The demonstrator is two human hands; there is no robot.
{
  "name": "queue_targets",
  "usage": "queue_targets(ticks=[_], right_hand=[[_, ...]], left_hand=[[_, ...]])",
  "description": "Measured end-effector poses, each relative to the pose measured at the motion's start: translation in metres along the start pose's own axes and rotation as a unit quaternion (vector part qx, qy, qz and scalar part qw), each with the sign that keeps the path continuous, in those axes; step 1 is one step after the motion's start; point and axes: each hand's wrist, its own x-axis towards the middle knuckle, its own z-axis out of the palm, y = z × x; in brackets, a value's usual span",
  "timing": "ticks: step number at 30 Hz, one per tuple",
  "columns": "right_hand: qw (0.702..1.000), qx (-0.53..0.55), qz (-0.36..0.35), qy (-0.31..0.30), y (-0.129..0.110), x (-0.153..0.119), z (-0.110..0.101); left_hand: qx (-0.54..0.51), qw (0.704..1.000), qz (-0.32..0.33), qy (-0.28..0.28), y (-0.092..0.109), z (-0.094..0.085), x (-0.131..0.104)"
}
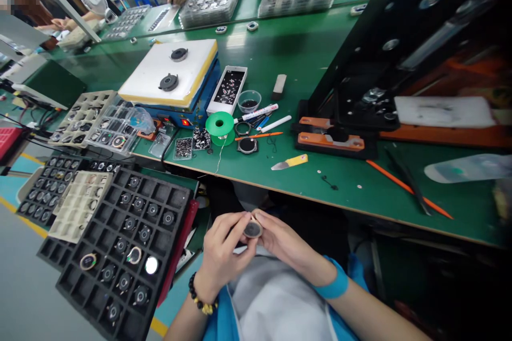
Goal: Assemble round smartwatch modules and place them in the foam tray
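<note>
Between both hands, above my lap, is a small round watch case (253, 229) with a dark grey disc face. My left hand (227, 242) pinches it from the left, thumb below and fingers above. From the right, my right hand (276, 232) grips its edge, with some fingertips hidden behind it. To the left lies a black foam tray (162, 194) with several watch cases in its compartments. On the green bench (256, 184) ahead lie a yellow-handled blade (290, 162) and a round watch part (247, 145).
A blue heating box (204, 85) with a white top carries two dark watch cases. Right of it are a green solder spool (220, 127), pens and a small cup (249, 101). A black press (340, 96) stands at right, near tweezers (408, 181). Co-workers sit across the bench.
</note>
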Motion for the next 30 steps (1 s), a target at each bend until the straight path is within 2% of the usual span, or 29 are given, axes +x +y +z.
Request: queue_targets(ticks=[12,24,27,30], right_hand=[[1.000,-0.015,0.012,0.007,-0.0019,-0.0022,-0.0022],[1.000,-0.018,0.014,0.013,-0.0036,-0.0002,-0.0034],[0.999,-0.009,0.023,0.029,-0.0033,0.0005,-0.0046],[0.999,0.011,0.037,0.029,-0.0051,0.0006,-0.0042]], left_hand=[[-0.025,0.999,-0.016,-0.028,-0.0019,-0.0021,-0.0010],[-0.042,0.998,-0.038,-0.026,-0.0030,0.0011,0.0012],[-0.051,0.997,-0.050,-0.024,-0.0030,0.0022,0.0018],[-0.058,0.994,-0.089,-0.011,-0.0032,0.0036,0.0023]])
